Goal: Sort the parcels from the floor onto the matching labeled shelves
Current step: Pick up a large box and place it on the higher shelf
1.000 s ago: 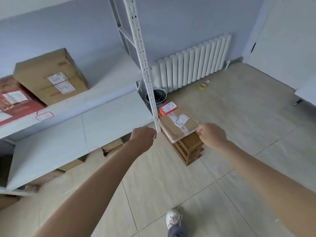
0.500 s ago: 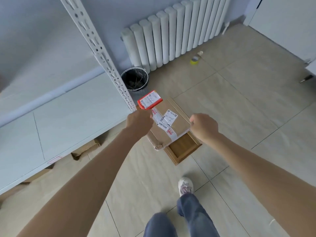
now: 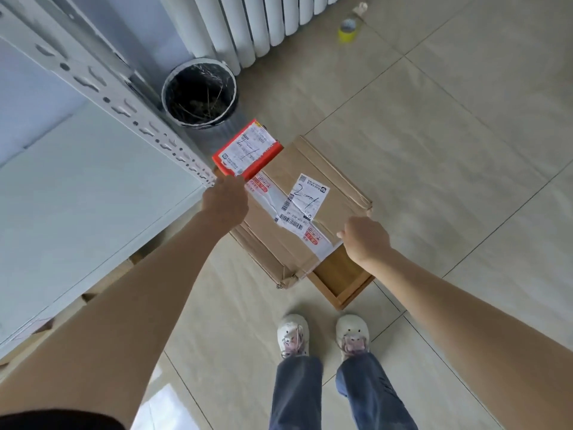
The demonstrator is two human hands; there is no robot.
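The brown parcel [image 3: 297, 209] lies directly ahead of and below the person, resting on a wooden crate [image 3: 339, 274] on the floor [image 3: 434, 135], its long axis running from near-left to far-right on the diagonal. The left hand [image 3: 224, 201] sits at the parcel's left edge with fingers curled over it; the right hand [image 3: 366, 240] grips the near-right corner, fingers likewise curled. Both hands appear to have hold, though the fingertips are hidden. A small red parcel [image 3: 248, 148] rests on the far-left corner of the brown one, just beyond the left hand, and in my judgement may slide if the load tilts. The slotted shelf upright [image 3: 124, 103] stands just left, the likeliest obstruction. A lined bin [image 3: 200, 94] and radiator [image 3: 248, 23] stand beyond.
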